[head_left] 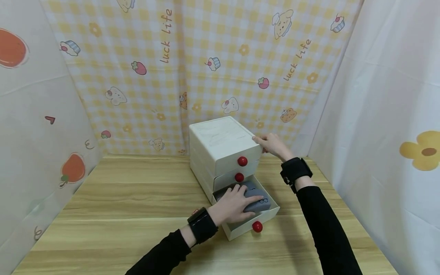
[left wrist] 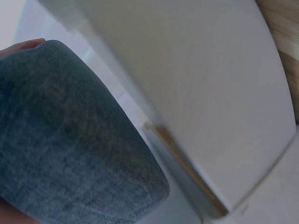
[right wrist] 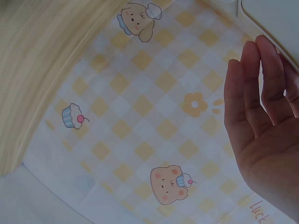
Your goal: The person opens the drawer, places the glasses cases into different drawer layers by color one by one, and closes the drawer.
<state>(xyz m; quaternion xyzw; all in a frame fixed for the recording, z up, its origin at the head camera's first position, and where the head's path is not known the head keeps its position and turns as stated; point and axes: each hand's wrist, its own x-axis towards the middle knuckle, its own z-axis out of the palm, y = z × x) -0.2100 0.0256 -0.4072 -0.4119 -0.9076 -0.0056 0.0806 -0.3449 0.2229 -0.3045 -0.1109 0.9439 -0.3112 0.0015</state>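
Observation:
In the head view a white drawer cabinet (head_left: 223,133) stands with its bottom drawer (head_left: 245,227) pulled out. My left hand (head_left: 232,204) reaches into that drawer and grips a grey-blue cloth glasses case (head_left: 258,206), which bears a small glasses print. Close up in the left wrist view, the case (left wrist: 79,135) sits between a fingertip at the upper left and skin at the lower left. More grey-blue cloth shows behind the fingers. My right hand (head_left: 273,145) rests on the cabinet's right upper edge; in the right wrist view its fingers (right wrist: 273,79) are nearly straight against the side.
Red round knobs mark the drawer fronts, including the top knob (head_left: 242,161) and the bottom knob (head_left: 257,227). The cabinet stands on a wood-grain table (head_left: 144,198). A yellow checked cloth (head_left: 144,95) hangs behind it, with white printed curtains at both sides.

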